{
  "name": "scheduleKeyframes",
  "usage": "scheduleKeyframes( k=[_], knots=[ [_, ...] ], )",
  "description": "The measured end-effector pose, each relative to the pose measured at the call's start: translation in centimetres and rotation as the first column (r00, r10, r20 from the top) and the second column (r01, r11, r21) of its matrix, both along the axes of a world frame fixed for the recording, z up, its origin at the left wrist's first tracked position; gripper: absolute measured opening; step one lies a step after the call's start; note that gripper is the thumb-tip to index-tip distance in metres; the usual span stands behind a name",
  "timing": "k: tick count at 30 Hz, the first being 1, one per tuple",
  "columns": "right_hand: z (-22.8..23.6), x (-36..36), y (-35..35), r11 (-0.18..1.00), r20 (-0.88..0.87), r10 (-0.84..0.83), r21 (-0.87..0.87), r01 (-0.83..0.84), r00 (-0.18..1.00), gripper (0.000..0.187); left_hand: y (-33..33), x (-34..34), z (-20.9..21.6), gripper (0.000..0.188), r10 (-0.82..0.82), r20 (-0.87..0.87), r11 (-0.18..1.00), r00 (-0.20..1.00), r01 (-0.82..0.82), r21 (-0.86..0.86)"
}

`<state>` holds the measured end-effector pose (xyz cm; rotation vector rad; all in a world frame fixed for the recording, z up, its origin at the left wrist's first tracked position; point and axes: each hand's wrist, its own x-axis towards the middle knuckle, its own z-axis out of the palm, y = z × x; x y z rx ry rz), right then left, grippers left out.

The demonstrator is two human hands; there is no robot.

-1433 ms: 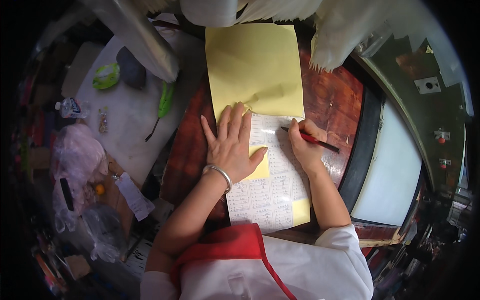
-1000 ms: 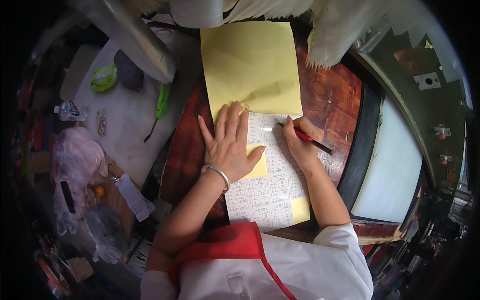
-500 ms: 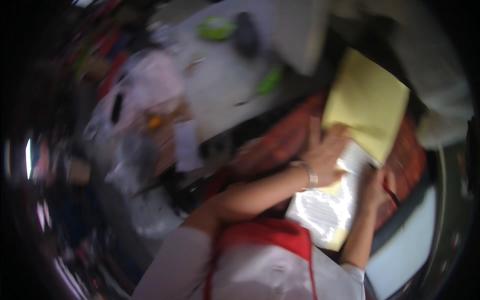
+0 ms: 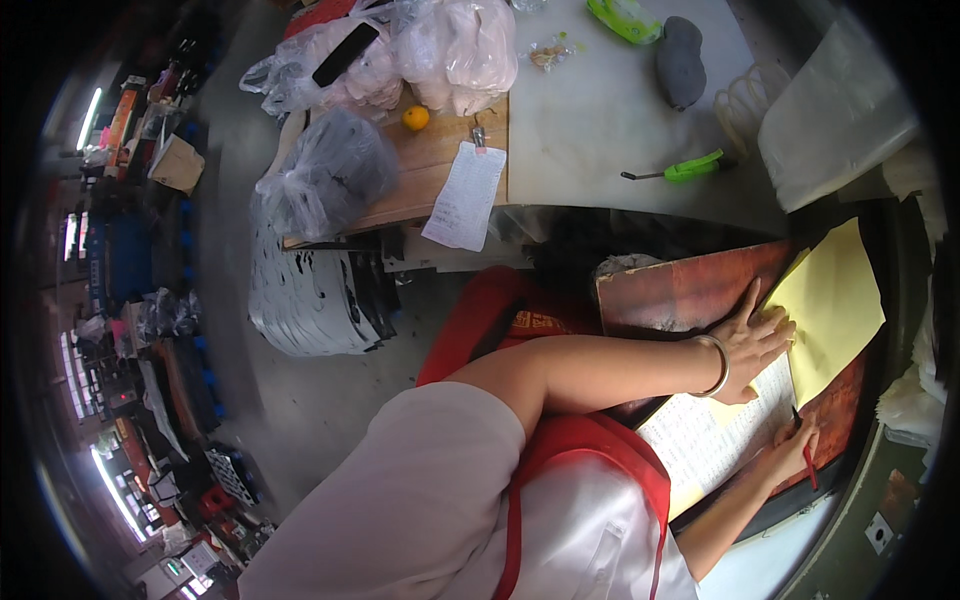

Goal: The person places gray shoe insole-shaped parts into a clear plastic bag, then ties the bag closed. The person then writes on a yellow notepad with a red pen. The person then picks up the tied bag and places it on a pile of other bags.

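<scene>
At the right, a pad with a handwritten white page [image 4: 690, 437] lies over a reddish-brown wooden board [image 4: 690, 288]. A yellow sheet [image 4: 835, 300] is folded up and away at its far end. My left hand [image 4: 755, 342], with a bangle on its wrist, rests flat with fingers spread across the page and the yellow sheet's lower edge. Closed around a red pen [image 4: 809, 468] with a dark tip end, my right hand [image 4: 790, 450] is at the page's right edge. Whether the tip touches the paper I cannot tell.
Beyond my left arm, a table holds bagged pinkish items [image 4: 455, 55], a phone [image 4: 346, 54], an orange fruit [image 4: 415, 118], a clipped paper slip [image 4: 466, 196], a green-handled tool [image 4: 693, 166] and a dark grey object [image 4: 681, 62]. Cluttered shelving [image 4: 130, 270] runs along the far left.
The view has swung and sharpened, so the table and its things show more clearly. My left hand stays on the pad and my right hand still holds the pen.
</scene>
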<state>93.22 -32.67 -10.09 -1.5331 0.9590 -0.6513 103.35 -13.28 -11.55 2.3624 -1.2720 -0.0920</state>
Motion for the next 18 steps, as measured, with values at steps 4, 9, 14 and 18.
scheduleKeyframes(
  k=[4,9,14,18],
  knots=[
    [-1.4,-0.3,1.3,0.975,-0.05,0.011,-0.221,-0.022,0.999,0.023,0.1,0.0,0.0,0.079,-0.003,0.002,1.0,1.0,0.003,0.001],
    [-2.9,-0.9,0.5,0.924,-0.076,0.033,-0.379,-0.06,0.997,0.027,0.1,0.1,0.2,0.078,-0.013,-0.018,1.0,1.0,0.013,0.002],
    [-3.7,-1.3,-0.1,0.914,-0.069,0.044,-0.401,-0.068,0.997,0.028,0.1,0.2,0.2,0.079,-0.026,-0.052,0.999,0.998,0.027,0.022],
    [-3.9,-1.3,0.1,0.919,-0.055,0.031,-0.391,-0.05,0.998,0.028,0.1,0.2,0.1,0.08,-0.029,-0.058,1.0,0.998,0.029,0.008]
  ],
)
